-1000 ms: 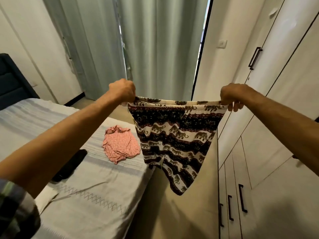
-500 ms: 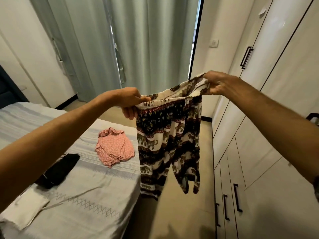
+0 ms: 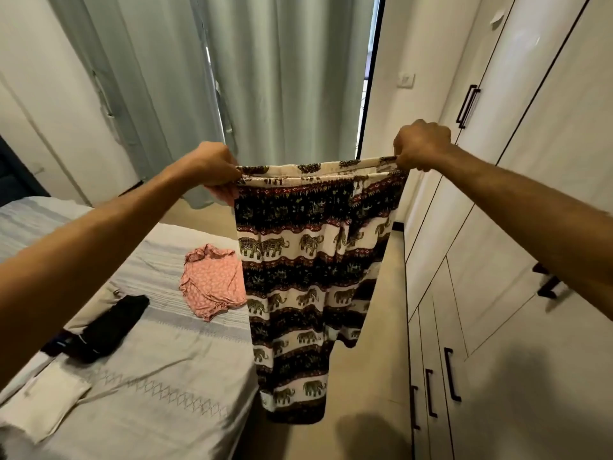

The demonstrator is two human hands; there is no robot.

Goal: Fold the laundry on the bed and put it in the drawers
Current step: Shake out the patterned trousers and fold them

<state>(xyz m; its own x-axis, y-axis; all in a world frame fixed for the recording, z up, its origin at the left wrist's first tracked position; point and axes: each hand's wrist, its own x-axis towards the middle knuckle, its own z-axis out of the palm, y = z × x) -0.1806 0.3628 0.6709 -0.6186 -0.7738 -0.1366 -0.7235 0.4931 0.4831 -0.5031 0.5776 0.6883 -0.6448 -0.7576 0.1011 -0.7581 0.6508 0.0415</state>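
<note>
Item: elephant-print trousers [image 3: 308,280], held up in the air between the bed [image 3: 159,386] and the wardrobe drawers [image 3: 441,360], waistband now pulled out flat again where half a second ago it was bunched. My left hand [image 3: 215,167] and right hand [image 3: 419,146] each grip one waistband end, fingers curled tight. Beyond, unmoved on the bed: black garment [image 3: 109,327], pink top [image 3: 214,282].

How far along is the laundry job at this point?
Done: nothing visibly put away; the wardrobe drawers are shut. In hand: left hand and right hand hold the elephant-print trousers up by the waistband. Left: pink top and black garment lie unfolded on the bed.
</note>
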